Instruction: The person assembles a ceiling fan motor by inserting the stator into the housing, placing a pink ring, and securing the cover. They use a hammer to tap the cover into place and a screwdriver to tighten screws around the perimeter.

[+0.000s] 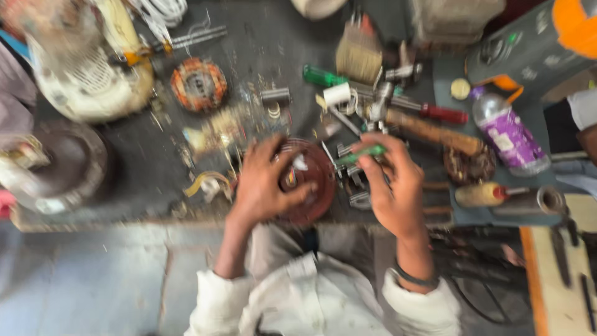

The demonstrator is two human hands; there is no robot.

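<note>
At the frame's centre, the left hand (264, 183) clasps a dark red round motor part (308, 180) on the bench (155, 162). Just right of it, the right hand (392, 186) pinches a green-handled tool (360, 154). A clear bottle (509, 134) with a purple label lies at the right.

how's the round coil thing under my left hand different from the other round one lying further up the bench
The dark red coil sits at the bench's near edge, with the left hand on it and partly covering it. The orange coil lies farther back, untouched and in full view. The red one looks larger and darker; the orange one is brighter, with a grey centre. Both are round, flat-lying windings, though blurred.
</note>
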